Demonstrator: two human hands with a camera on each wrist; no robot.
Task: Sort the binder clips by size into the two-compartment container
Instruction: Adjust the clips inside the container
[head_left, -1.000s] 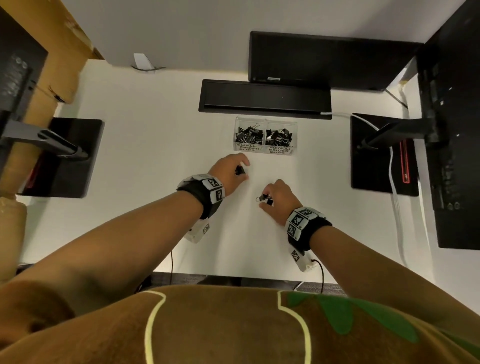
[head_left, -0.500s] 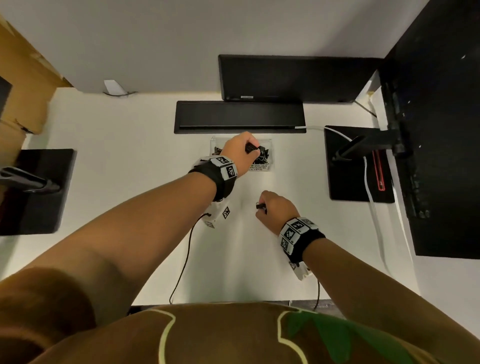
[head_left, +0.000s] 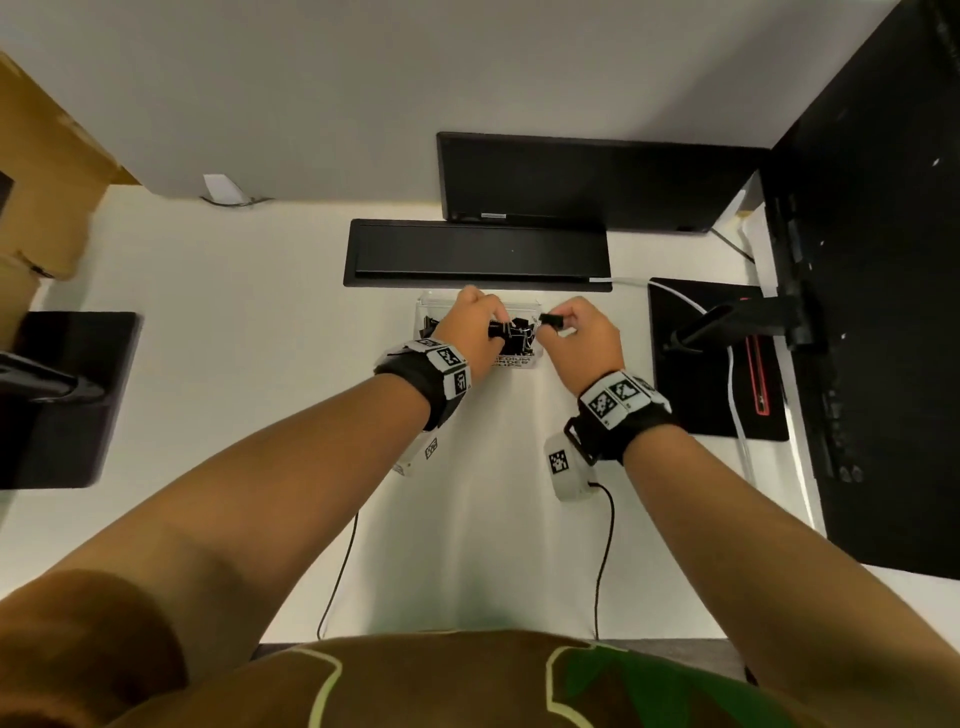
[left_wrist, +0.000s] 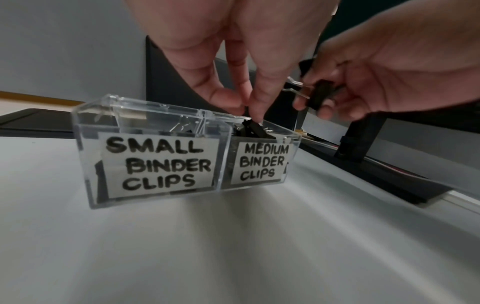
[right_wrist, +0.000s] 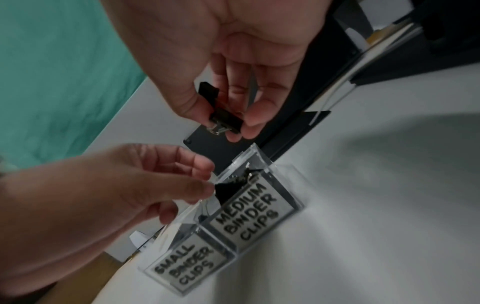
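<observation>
A clear two-compartment container stands on the white desk, labelled SMALL BINDER CLIPS on the left and MEDIUM BINDER CLIPS on the right. Both compartments hold black clips. My left hand hovers over the medium compartment and pinches a black binder clip at its rim. My right hand is just right of the container, above it, pinching another black binder clip between thumb and fingers.
A black flat bar lies right behind the container, with a dark monitor beyond it. Black stand bases sit at the right and left. A white cable crosses the right base. Thin black wrist cables trail toward the desk's near edge.
Both hands have moved away from the desk's middle to the container. The left hand now holds its clip over the medium compartment; the right hand has lifted its clip beside it.
</observation>
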